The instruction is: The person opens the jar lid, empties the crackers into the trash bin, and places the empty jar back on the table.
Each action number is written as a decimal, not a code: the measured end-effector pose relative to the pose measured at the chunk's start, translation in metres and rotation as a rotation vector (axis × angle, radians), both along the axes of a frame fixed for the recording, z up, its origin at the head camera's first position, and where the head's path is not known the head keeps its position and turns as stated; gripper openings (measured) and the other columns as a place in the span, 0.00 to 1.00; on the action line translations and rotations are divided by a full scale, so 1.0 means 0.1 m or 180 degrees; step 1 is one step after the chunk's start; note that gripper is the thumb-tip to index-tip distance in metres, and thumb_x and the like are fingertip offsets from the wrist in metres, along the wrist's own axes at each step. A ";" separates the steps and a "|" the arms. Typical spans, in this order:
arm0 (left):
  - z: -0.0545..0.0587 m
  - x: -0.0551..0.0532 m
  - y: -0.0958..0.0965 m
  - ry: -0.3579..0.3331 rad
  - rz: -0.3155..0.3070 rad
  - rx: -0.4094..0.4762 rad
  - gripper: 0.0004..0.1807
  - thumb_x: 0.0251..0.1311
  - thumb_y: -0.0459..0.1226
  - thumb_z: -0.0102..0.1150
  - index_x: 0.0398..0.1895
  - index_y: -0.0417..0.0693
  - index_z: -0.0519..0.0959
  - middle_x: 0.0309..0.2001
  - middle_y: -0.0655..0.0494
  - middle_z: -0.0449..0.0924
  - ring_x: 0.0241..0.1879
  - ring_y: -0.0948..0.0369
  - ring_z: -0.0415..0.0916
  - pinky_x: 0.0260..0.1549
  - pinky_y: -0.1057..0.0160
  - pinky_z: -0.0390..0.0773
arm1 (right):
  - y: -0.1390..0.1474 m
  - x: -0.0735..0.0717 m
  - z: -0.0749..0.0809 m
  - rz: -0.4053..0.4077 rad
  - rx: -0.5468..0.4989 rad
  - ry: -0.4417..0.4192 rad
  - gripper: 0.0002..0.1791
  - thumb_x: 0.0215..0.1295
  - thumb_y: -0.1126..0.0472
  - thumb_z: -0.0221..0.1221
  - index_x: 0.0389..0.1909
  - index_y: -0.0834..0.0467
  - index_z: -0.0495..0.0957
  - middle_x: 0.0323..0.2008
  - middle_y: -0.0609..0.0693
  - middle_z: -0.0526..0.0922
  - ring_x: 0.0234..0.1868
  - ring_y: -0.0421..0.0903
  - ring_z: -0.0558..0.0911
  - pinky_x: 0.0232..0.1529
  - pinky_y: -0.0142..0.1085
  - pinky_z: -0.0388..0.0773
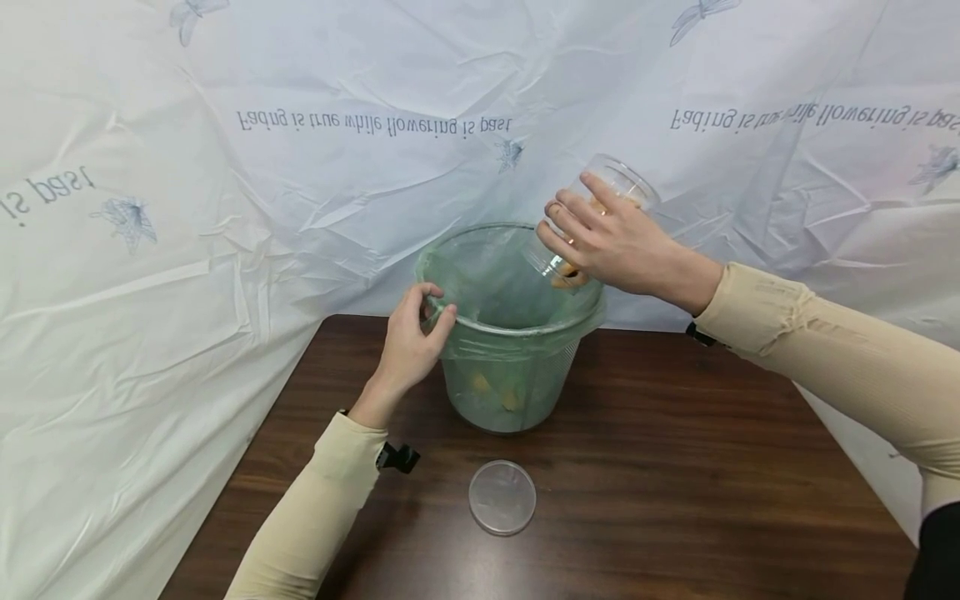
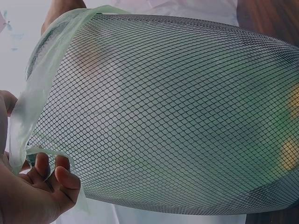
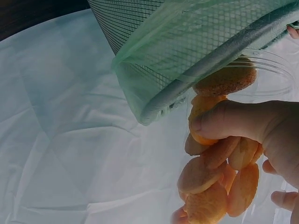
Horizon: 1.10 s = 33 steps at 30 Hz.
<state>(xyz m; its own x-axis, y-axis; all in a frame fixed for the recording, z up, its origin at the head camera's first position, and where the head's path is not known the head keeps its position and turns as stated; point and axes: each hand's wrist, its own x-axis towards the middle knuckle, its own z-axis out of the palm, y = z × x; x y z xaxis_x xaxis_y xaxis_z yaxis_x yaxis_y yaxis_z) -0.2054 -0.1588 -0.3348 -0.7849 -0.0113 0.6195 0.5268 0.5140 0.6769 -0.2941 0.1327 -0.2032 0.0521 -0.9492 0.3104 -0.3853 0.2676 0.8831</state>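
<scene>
Tilted mouth-down over the bin's right rim, a clear plastic jar (image 1: 624, 182) is gripped by my right hand (image 1: 611, 237). Orange-brown cookies (image 3: 208, 175) fill it in the right wrist view, and a browned one (image 3: 226, 78) lies at its mouth. My left hand (image 1: 412, 333) holds the near-left rim of the mesh trash bin (image 1: 517, 392), fingers curled at the edge of its green bag (image 2: 35, 105). That bag lines the bin and folds over the rim. Yellowish pieces (image 1: 512, 397) show through the mesh near the bottom.
A round clear lid (image 1: 502, 497) lies on the dark wooden table (image 1: 675, 467) in front of the bin. White printed sheeting (image 1: 360, 183) hangs behind the table and down both sides, close to the back of the bin.
</scene>
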 end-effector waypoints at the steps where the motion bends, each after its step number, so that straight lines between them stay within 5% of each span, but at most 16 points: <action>1: 0.00 0.00 0.00 -0.0002 -0.0002 0.0001 0.16 0.67 0.46 0.52 0.50 0.44 0.71 0.32 0.51 0.63 0.29 0.55 0.60 0.29 0.58 0.63 | -0.01 0.00 0.01 0.0015 -0.0001 0.0002 0.41 0.58 0.33 0.59 0.54 0.66 0.74 0.51 0.66 0.79 0.54 0.62 0.77 0.61 0.59 0.67; 8: 0.01 0.00 0.00 0.0020 -0.0011 -0.0015 0.16 0.67 0.45 0.52 0.50 0.44 0.71 0.32 0.51 0.63 0.28 0.56 0.60 0.29 0.58 0.63 | -0.04 0.02 0.03 0.0001 0.0026 0.0029 0.38 0.61 0.35 0.58 0.54 0.66 0.74 0.51 0.66 0.79 0.54 0.62 0.77 0.62 0.59 0.67; 15: 0.01 -0.01 0.00 -0.0022 -0.0006 -0.0022 0.17 0.67 0.46 0.53 0.51 0.45 0.71 0.32 0.51 0.63 0.29 0.56 0.60 0.30 0.58 0.63 | -0.07 0.05 0.03 0.0005 0.0038 -0.0005 0.20 0.72 0.59 0.42 0.55 0.65 0.74 0.52 0.65 0.79 0.55 0.61 0.76 0.63 0.58 0.65; 25: 0.01 -0.02 0.00 0.0033 -0.0013 -0.0011 0.17 0.67 0.46 0.52 0.50 0.45 0.72 0.31 0.51 0.64 0.28 0.56 0.60 0.29 0.58 0.63 | -0.06 0.07 0.07 -0.0170 0.0242 0.0110 0.26 0.60 0.57 0.66 0.58 0.63 0.74 0.53 0.64 0.79 0.57 0.61 0.76 0.65 0.57 0.63; 33: -0.01 -0.01 -0.01 0.0016 0.0003 -0.0021 0.17 0.66 0.46 0.53 0.50 0.45 0.72 0.31 0.51 0.63 0.28 0.56 0.60 0.29 0.58 0.63 | -0.06 0.08 0.14 -0.0240 0.0158 -0.0056 0.22 0.61 0.71 0.59 0.57 0.65 0.73 0.53 0.66 0.78 0.56 0.62 0.74 0.63 0.59 0.64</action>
